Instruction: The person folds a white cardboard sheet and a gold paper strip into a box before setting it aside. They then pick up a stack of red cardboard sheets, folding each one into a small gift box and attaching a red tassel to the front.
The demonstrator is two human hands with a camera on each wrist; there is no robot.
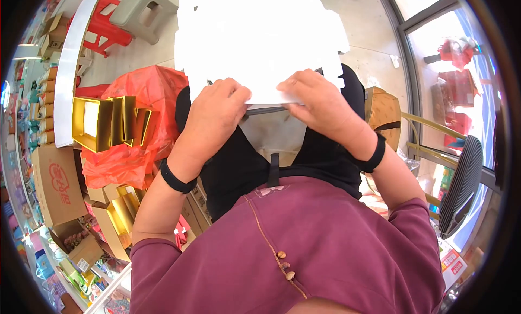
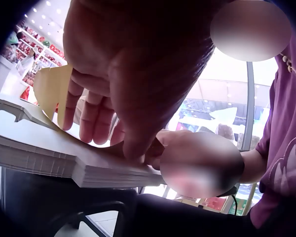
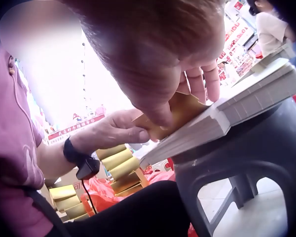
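Note:
A thick stack of white die-cut cardboard sheets point(image 3: 261, 94) lies on a dark grey stool point(image 3: 227, 158), washed out to white in the head view. On top is a cardboard sheet point(image 2: 53, 91) with a gold face, its side flap standing up in the left wrist view. My left hand point(image 1: 217, 108) grips the sheet's near left part, thumb low on the near side and fingers beyond. Opposite it, my right hand point(image 1: 323, 100) pinches the gold part point(image 3: 180, 116) between thumb and fingers. Both hands are close together at the stack's near edge.
Finished-looking gold boxes point(image 1: 100, 124) stand on a red plastic bag point(image 1: 157, 91) at the left. Below them are open brown cartons point(image 1: 59, 184). A chair with a striped pad point(image 1: 461, 186) is at the right. Red and grey stools point(image 1: 142, 13) stand at the far left.

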